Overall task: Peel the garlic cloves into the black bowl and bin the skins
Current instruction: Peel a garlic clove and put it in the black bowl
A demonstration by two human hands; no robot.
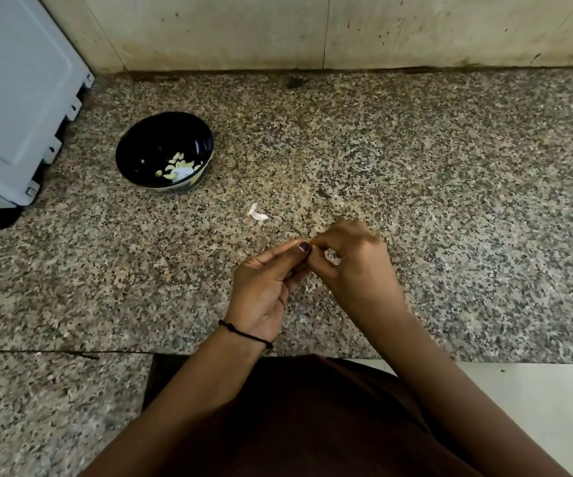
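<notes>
Pinching clove (331, 257): left hand (267, 287), right hand (358, 264)

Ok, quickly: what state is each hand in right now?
Left hand: thumb pressed to fingers; what it pinches, if anything, is hidden.
Right hand: fingers curled round a pale garlic piece.

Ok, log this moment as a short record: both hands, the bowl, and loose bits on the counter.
left hand: fingers pinch a garlic clove, mostly hidden
right hand: fingers curled on the same clove
black bowl: upright, beyond and left of the hands, peeled cloves inside
loose white piece: on the granite counter, between bowl and hands; clove or skin, cannot tell
skin scrap: on the counter beneath the hands
</notes>
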